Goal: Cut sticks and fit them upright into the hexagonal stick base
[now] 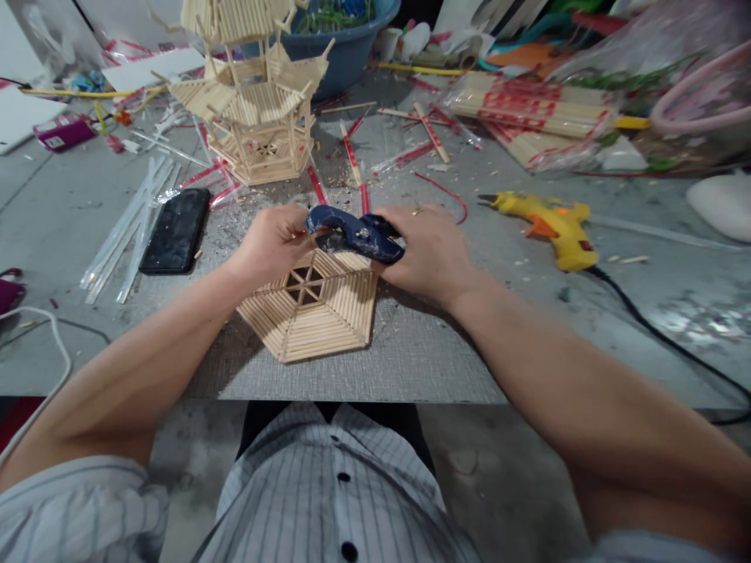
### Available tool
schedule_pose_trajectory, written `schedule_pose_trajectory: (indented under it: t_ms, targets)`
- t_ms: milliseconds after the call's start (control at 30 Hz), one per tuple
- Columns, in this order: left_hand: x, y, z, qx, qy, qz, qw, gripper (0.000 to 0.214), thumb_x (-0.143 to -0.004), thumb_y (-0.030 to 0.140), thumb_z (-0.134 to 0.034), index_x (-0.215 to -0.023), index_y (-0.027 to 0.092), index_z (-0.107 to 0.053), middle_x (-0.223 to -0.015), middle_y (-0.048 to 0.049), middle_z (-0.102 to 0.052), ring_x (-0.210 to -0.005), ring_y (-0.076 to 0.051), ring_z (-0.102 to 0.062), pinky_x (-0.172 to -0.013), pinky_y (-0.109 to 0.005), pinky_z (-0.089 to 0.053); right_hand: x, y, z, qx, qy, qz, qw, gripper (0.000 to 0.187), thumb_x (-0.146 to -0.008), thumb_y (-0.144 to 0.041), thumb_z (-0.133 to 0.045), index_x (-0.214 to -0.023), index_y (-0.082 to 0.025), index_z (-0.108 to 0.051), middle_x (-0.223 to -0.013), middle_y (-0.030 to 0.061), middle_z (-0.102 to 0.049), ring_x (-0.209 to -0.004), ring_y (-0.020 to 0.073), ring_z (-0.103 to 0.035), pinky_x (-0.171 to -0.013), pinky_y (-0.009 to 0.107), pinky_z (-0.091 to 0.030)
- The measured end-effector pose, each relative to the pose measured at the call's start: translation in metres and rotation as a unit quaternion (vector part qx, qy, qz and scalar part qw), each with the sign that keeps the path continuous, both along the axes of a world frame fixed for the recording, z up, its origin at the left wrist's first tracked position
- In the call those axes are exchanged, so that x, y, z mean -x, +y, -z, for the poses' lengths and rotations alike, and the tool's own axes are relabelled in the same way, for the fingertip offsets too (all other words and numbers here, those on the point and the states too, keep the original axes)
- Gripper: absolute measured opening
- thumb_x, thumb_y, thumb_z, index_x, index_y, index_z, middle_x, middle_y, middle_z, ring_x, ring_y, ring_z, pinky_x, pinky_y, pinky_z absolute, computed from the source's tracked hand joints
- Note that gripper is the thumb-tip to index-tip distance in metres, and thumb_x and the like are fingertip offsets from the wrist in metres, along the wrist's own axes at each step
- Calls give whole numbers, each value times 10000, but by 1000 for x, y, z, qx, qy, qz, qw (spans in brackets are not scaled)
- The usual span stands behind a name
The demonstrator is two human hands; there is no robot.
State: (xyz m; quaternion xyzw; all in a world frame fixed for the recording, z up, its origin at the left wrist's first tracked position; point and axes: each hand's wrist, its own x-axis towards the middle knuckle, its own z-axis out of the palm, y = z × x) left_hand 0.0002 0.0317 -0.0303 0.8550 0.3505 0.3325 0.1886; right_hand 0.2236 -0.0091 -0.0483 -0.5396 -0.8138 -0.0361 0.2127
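My right hand (423, 250) is closed around a dark blue hand cutter (355, 234) with a pivot screw, which looks like pruning shears. At the cutter's left end, my left hand (273, 238) is closed in a pinch; whatever its fingertips hold is hidden. Below both hands, a hexagonal panel of thin wooden sticks (328, 320) lies flat on the table. Its open centre is crossed by spokes, and the hands and cutter cover part of its far edge.
A stick-built pagoda model (258, 109) stands behind my hands. The yellow glue gun (548, 223) lies at right, its black cord trailing forward. Left are a black phone (174, 232) and clear glue sticks (126, 227). Farther back sit a blue basin (346, 55) and packaged chopsticks (533, 105).
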Motion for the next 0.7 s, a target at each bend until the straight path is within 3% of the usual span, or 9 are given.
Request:
schedule_pose_trajectory:
  t_ms: [700]
  targets:
    - [0, 1, -2, 45, -8, 38, 998, 163, -800, 277, -552, -723, 169, -646, -727, -29, -647, -741, -143, -611, -672, -245, -486, 0, 0, 4, -9, 18, -8, 1000, 428, -675, -294, -587, -1101, -266, -604, -974, 65, -701, -904, 317, -619, -782, 467, -417]
